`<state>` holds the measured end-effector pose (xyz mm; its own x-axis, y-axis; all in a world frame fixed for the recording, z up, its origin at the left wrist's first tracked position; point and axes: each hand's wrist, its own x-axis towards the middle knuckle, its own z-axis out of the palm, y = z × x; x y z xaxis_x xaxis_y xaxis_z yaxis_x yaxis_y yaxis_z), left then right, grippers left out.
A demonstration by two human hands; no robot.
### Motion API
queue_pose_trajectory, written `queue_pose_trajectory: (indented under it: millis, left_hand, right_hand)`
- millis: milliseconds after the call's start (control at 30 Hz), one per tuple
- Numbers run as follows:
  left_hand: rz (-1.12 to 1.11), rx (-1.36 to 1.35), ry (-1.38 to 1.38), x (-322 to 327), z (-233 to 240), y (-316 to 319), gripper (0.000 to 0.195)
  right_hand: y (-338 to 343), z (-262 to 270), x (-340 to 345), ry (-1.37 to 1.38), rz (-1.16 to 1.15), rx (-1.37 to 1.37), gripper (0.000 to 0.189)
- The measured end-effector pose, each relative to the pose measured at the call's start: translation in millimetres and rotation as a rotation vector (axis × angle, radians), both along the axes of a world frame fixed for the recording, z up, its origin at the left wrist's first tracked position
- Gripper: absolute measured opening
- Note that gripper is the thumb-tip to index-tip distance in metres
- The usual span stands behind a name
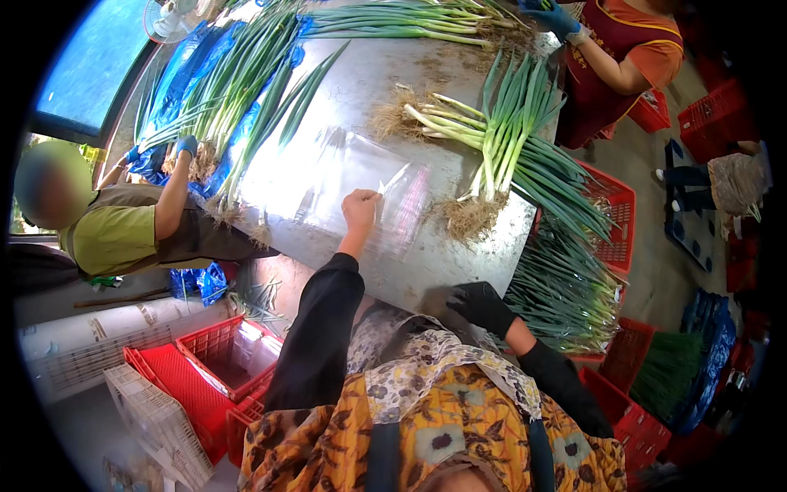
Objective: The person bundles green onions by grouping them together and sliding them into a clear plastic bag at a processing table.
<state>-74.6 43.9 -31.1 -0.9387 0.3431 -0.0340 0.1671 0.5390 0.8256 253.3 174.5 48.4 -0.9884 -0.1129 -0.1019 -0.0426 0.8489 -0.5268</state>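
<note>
My bare left hand point(360, 211) is over a stack of clear plastic bags point(375, 184) on the metal table point(295, 237), its fingers curled with fingertips at a bag's edge; whether they pinch the film is unclear. My right hand point(482, 305), in a black glove, hangs low at the table's near edge by my apron, fingers partly bent, with nothing visible in it. To the right of the bags, green onions with roots point(507, 144) lie in crossing bunches. More green onions point(246, 92) cover the left part of the table, partly on blue plastic.
Bagged green onions point(559, 283) fill a red crate point(624, 215) at the table's right. A co-worker point(123, 227) stands left, handling onions; another co-worker point(605, 67) is at the far right corner. Red crates point(215, 357) and a whitish crate point(154, 424) stand at lower left.
</note>
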Motion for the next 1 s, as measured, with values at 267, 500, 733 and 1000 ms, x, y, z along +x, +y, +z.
queue_pose_trajectory:
  millis: [267,500,733,1000]
  left_hand:
    - [-0.190,0.100,0.089,26,39,-10,0.005]
    - [-0.436,0.065,0.030,34,40,-15,0.012]
    - [-0.214,-0.369,0.179,45,46,10,0.031]
    - [-0.188,-0.317,0.034,26,18,2,0.017]
  right_hand:
    - [-6,-28,-149,0.015,-0.662,-0.674,0.019]
    - [-3,-49,-189,-0.259,-1.066,-1.300,0.013]
    - [-15,-56,-189,-0.129,-0.963,-0.822,0.020]
    - [-16,-60,-191,-0.189,-1.079,-1.032,0.013]
